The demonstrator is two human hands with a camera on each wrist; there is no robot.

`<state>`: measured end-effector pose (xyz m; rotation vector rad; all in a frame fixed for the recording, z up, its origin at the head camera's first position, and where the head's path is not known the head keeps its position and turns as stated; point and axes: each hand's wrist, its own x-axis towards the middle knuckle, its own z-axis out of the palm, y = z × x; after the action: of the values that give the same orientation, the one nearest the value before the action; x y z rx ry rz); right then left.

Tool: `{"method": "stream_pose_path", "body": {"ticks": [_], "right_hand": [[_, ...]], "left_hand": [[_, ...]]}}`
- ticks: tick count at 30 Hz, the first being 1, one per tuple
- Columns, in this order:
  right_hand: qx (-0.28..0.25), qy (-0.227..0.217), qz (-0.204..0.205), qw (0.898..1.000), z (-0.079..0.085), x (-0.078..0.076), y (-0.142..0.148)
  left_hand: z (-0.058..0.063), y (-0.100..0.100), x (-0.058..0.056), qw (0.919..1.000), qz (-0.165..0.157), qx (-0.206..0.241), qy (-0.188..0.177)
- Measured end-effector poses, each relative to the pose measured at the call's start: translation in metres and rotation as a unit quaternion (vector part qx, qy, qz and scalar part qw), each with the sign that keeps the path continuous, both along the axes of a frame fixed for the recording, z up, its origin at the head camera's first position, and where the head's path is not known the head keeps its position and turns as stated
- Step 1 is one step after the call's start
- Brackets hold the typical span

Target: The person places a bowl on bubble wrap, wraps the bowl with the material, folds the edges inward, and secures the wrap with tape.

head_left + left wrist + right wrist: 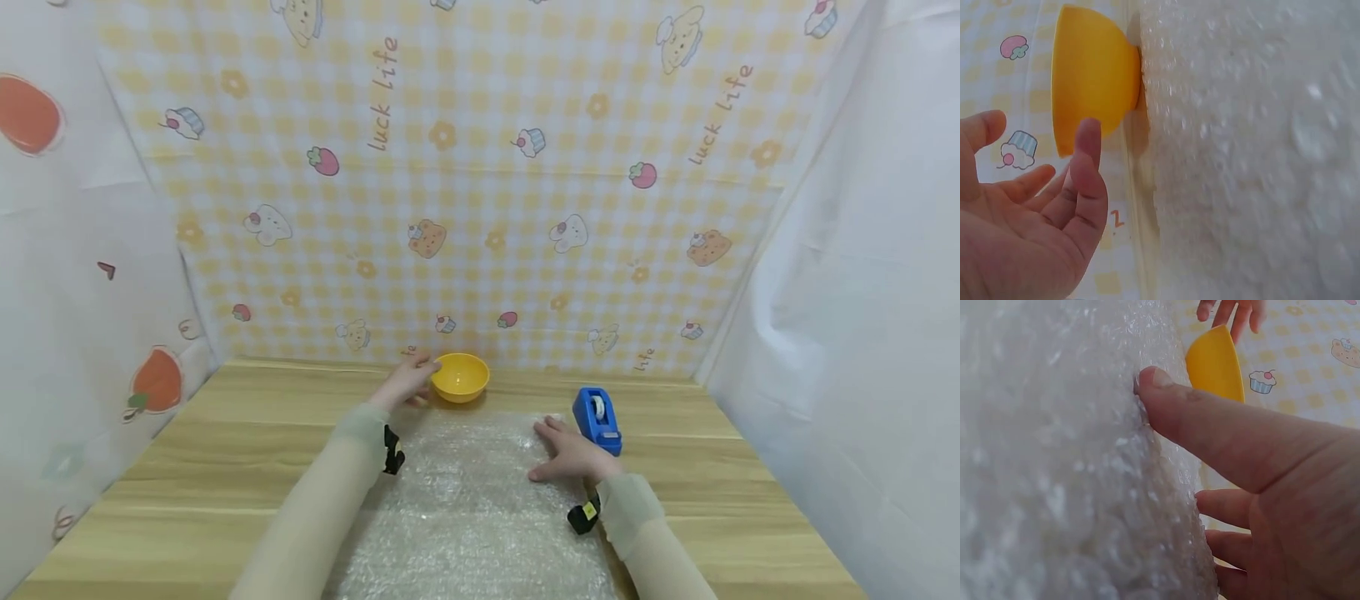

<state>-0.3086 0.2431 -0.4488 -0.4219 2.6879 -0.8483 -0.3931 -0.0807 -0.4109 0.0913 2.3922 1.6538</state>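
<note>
Yellow bowl point(461, 383) upright at far middle of wood-grain table point(720, 500), just beyond bubble wrap sheet point(472, 508). Left hand point(407, 381) at bowl's left side, thumb held wide of loose fingers; cannot tell whether fingertips touch bowl. Right hand point(576, 457) rests on sheet's far right part, fingers spread wide. Blue tape dispenser point(597, 422) just right of it.

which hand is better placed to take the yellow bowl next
Probably the left hand: it is close beside the yellow bowl, while the right hand is farther off, on the bubble wrap.
</note>
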Motion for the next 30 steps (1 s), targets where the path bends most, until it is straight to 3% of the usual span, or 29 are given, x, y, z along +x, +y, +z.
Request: {"method": "stream_pose_path", "body": {"ticks": [10, 17, 30], "right_hand": [[0.011, 0.003, 0.006, 1.0, 0.0, -0.002, -0.001], [0.009, 0.002, 0.004, 1.0, 0.0, -0.003, -0.001], [0.006, -0.002, 0.005, 1.0, 0.004, -0.002, -0.001]], "left_hand": [[-0.007, 0.007, -0.008, 0.9978, 0.022, 0.029, -0.056], [-0.015, 0.008, -0.016, 0.9961, 0.023, 0.054, -0.065], [-0.018, 0.01, -0.017, 0.9878, 0.025, 0.131, -0.08]]}}
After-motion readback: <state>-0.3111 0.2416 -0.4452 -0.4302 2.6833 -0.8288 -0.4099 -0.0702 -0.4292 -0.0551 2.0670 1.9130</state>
